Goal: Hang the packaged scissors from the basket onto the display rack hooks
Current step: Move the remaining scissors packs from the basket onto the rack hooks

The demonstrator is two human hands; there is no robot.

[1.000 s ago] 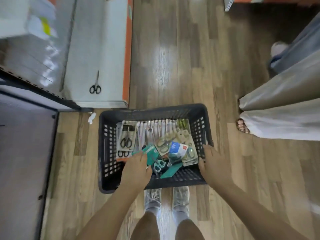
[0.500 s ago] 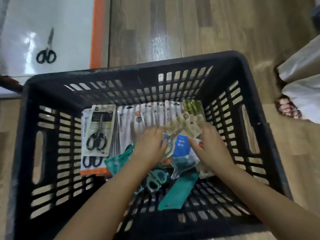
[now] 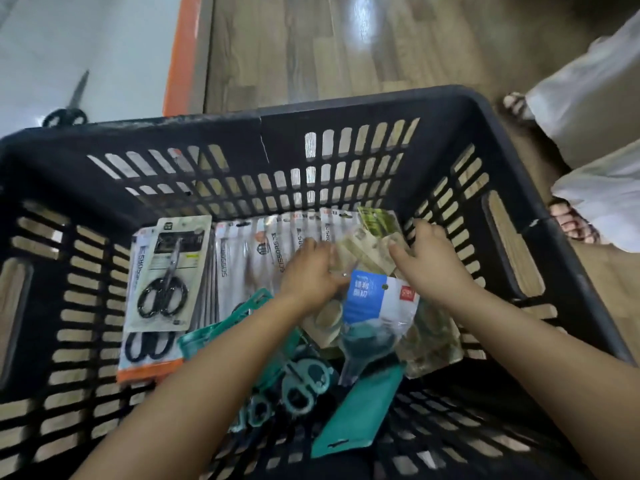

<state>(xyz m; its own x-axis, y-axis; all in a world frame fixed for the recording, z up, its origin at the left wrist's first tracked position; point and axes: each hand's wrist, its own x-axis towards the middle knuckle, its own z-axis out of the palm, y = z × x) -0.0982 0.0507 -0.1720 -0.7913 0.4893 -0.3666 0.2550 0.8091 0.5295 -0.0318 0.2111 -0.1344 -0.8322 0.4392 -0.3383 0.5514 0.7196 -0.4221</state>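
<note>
A black slotted basket [image 3: 263,129] fills the view, with several packaged scissors lying in it. A pack with black-handled scissors [image 3: 166,275] lies at the left, a row of white packs [image 3: 256,251] stands along the back, and teal packs [image 3: 360,410] lie at the front. In the middle are beige packs [image 3: 363,251] and a blue-and-white pack [image 3: 370,299]. My left hand [image 3: 311,271] and my right hand [image 3: 429,261] are both down on the beige packs, fingers curled over them. Whether either hand really grips a pack is hidden. The display rack is out of view.
The basket stands on a wood-look floor [image 3: 346,57]. At the upper left a white shelf base with an orange edge [image 3: 180,57] carries loose black scissors [image 3: 69,109]. Another person's feet and pale trouser legs [image 3: 588,140] stand at the right.
The camera has dropped from above the basket to close over it. Both hands moved from the basket's near edge onto the beige packs in the middle.
</note>
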